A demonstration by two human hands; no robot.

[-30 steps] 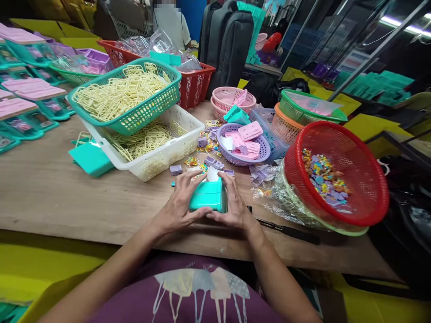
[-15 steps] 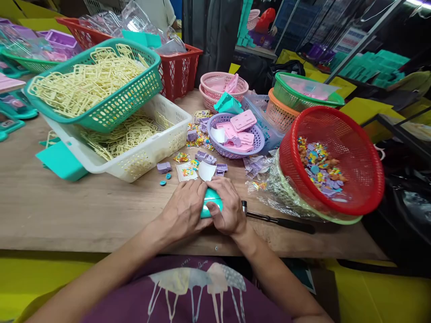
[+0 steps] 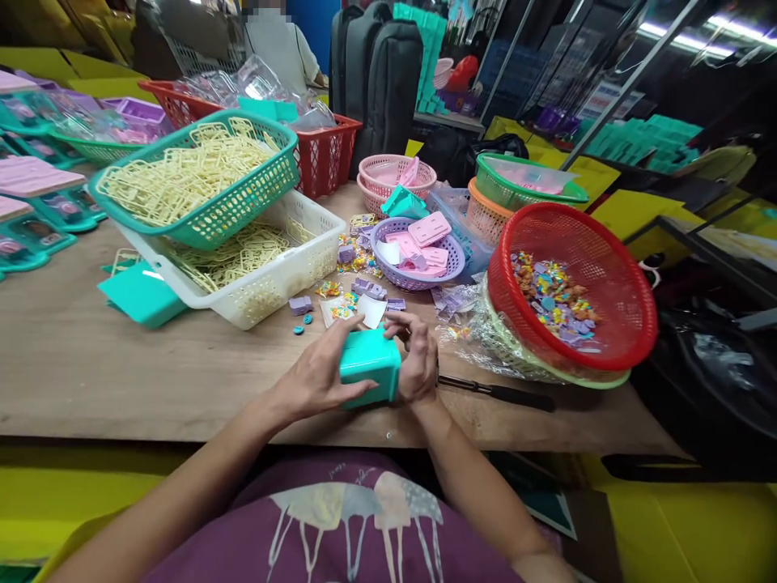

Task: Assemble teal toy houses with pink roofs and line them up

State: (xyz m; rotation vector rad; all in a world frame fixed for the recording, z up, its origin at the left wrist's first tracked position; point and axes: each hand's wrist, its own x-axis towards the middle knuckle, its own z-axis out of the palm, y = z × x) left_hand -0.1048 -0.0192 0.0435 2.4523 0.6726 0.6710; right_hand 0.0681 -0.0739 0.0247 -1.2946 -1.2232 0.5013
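A glossy teal plastic box point(image 3: 370, 361) with rounded corners is between my hands near the table's front edge. My left hand point(image 3: 314, 371) grips its left side, thumb along the near face and fingers at the far edge. Against its right side, my right hand point(image 3: 416, 360) has curled fingers, with fingertips at the far top corner. Just beyond the box lie a white card point(image 3: 371, 310), a small clear bag of yellow and orange pieces point(image 3: 340, 308) and purple plastic parts point(image 3: 368, 288). Two small blue discs point(image 3: 303, 324) lie left of them.
Left, a teal basket of cream frames point(image 3: 200, 231) rests on a white basket point(image 3: 285, 283). A purple basket point(image 3: 418, 279) holds pink parts. At right, a red basket point(image 3: 631, 324) tilts over plastic wrap; a black-handled rod point(image 3: 515, 397) lies before it. A person point(image 3: 279, 53) is behind.
The teal box has been turned so a broad face and more of its side show. My hands have moved apart from around it, and the view has shifted slightly left and up.
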